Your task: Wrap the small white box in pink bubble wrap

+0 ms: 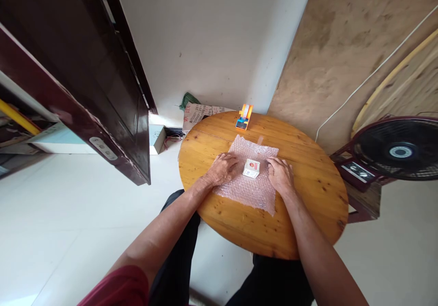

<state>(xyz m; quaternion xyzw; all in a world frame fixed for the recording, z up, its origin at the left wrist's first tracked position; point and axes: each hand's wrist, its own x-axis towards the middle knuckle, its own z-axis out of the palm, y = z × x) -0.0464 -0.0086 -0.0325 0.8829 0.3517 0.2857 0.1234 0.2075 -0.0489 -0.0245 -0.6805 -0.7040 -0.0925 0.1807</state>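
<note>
Bubble wrap (245, 197) looks pinkish, translucent; left grip (223, 168) unclosed, right grip (281, 175) hard to tell.

Bumpy, glossy plastic bubble wrap (253, 191)

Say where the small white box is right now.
In the head view, the small white box lies just right of the picture's centre, on the bubble wrap, between the left hand and the right hand.

At the middle of the bench (315, 192), the small white box (252, 169) shows a red emblem and lettering too tiny to read. Beyond its rim, toward half past ten, the sack (201, 111) bears dark characters and digits, possibly "2015"; at three o'clock, the fan's label (360, 172) is illegible.
</note>
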